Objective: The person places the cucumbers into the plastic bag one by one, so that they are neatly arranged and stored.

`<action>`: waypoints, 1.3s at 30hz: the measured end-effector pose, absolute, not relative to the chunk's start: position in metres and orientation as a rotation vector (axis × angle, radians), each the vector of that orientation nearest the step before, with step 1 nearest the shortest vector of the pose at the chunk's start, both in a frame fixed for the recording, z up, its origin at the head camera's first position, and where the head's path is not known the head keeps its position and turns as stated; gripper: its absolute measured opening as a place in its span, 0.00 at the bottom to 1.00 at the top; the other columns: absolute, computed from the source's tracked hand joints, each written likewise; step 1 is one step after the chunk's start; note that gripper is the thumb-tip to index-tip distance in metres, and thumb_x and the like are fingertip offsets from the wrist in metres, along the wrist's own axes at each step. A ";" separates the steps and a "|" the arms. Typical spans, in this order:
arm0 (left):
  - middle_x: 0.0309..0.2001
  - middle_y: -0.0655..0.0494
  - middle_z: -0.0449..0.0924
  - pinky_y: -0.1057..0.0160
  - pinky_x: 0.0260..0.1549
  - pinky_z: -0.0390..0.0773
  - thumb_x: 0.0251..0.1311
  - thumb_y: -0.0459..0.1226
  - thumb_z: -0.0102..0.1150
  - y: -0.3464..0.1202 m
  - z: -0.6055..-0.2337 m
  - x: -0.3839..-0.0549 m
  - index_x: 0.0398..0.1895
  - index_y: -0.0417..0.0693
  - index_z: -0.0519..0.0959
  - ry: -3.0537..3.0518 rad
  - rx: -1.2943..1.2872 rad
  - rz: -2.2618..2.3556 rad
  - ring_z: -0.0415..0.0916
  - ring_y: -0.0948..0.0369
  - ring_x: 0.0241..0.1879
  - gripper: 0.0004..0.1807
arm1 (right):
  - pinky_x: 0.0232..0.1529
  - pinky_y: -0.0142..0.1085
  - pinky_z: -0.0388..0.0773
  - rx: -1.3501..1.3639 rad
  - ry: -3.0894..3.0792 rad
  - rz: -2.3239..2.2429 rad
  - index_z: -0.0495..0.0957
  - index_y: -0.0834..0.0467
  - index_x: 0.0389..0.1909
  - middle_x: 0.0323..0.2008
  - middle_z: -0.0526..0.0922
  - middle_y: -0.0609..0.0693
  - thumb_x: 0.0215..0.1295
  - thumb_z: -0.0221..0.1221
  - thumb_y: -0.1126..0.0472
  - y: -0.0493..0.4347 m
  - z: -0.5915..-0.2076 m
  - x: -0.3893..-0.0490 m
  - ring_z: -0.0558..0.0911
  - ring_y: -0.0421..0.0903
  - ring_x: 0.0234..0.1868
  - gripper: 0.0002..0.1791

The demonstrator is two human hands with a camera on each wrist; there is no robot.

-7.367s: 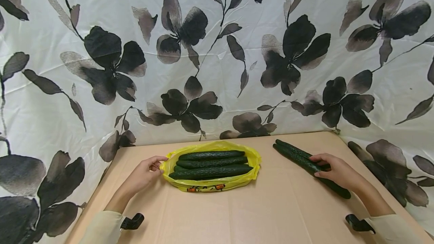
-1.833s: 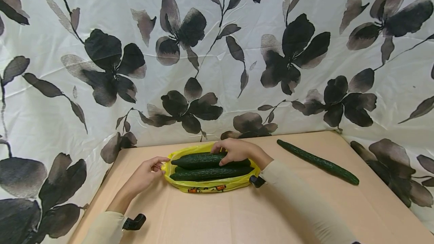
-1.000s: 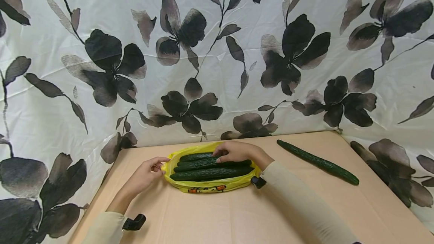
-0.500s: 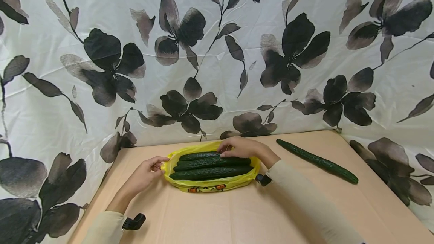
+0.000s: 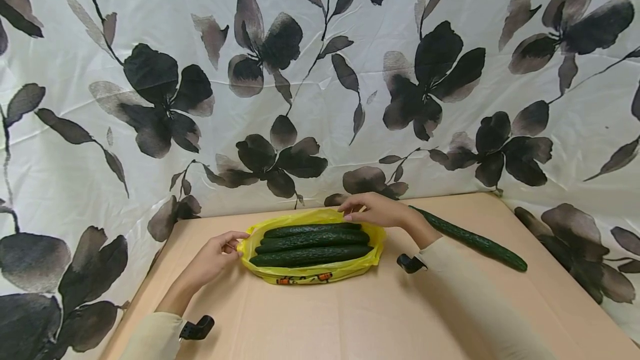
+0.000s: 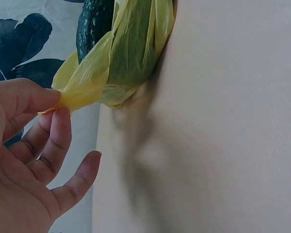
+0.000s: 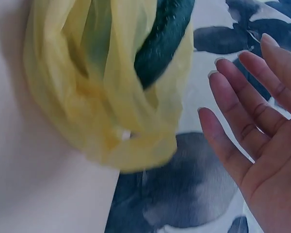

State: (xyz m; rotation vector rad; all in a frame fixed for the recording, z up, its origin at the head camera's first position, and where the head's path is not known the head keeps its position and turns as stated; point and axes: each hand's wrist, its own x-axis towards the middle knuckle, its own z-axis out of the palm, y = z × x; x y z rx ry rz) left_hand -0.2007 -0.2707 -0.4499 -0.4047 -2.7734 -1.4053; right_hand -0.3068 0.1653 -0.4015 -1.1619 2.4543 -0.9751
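Observation:
A yellow plastic bag (image 5: 325, 278) lies open on the table with several dark green cucumbers (image 5: 310, 255) side by side in it. My left hand (image 5: 212, 260) pinches the bag's left end between thumb and fingertips, plain in the left wrist view, where the bag's edge (image 6: 87, 85) is drawn to a point. Over the bag's back right rim hovers my right hand (image 5: 377, 210), fingers loosely extended. In the right wrist view that hand (image 7: 257, 126) holds nothing and is apart from the bag (image 7: 121, 145). One more cucumber (image 5: 475, 240) lies on the table to the right.
The light tan table (image 5: 300, 326) runs back to a white cloth (image 5: 340, 110) with dark flowers. Black wrist cameras sit at both cuffs, the left camera (image 5: 197, 328) and the right camera (image 5: 411, 263).
From the pair at right, one cucumber has been put into the bag by my right hand, which has since let go, risen and drawn back rightward. My left hand has kept its pinch.

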 end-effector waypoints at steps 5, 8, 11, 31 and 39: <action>0.40 0.45 0.78 0.68 0.36 0.76 0.60 0.23 0.60 -0.271 -0.451 -0.201 0.61 0.36 0.77 -2.779 -0.393 -1.407 0.75 0.61 0.37 0.23 | 0.60 0.48 0.77 -1.108 2.490 -0.998 0.79 0.52 0.62 0.57 0.82 0.52 0.73 0.59 0.51 0.188 -0.400 -0.302 0.81 0.46 0.55 0.20; 0.40 0.45 0.78 0.68 0.36 0.76 0.60 0.23 0.60 -0.271 -0.451 -0.200 0.61 0.35 0.77 -2.779 -0.396 -1.406 0.75 0.61 0.37 0.23 | 0.59 0.48 0.78 -1.090 2.505 -1.004 0.78 0.55 0.63 0.54 0.83 0.51 0.73 0.59 0.51 0.202 -0.402 -0.300 0.81 0.46 0.54 0.22; 0.40 0.45 0.78 0.68 0.36 0.76 0.60 0.23 0.60 -0.271 -0.451 -0.200 0.61 0.35 0.77 -2.778 -0.398 -1.395 0.74 0.61 0.37 0.23 | 0.59 0.51 0.78 -1.060 2.509 -1.022 0.78 0.57 0.63 0.53 0.83 0.51 0.73 0.59 0.52 0.215 -0.404 -0.298 0.81 0.47 0.54 0.22; 0.40 0.46 0.79 0.68 0.37 0.76 0.60 0.23 0.60 -0.274 -0.451 -0.202 0.59 0.37 0.79 -2.783 -0.377 -1.393 0.75 0.59 0.38 0.22 | 0.55 0.43 0.79 -0.909 2.708 -0.979 0.80 0.56 0.59 0.50 0.86 0.53 0.70 0.63 0.58 0.311 -0.426 -0.289 0.83 0.48 0.52 0.18; 0.40 0.47 0.79 0.67 0.36 0.76 0.60 0.23 0.60 -0.274 -0.451 -0.201 0.60 0.37 0.78 -2.788 -0.390 -1.394 0.75 0.58 0.38 0.23 | 0.53 0.36 0.80 -0.905 2.722 -1.005 0.79 0.60 0.60 0.52 0.85 0.57 0.70 0.63 0.58 0.346 -0.434 -0.283 0.84 0.52 0.53 0.20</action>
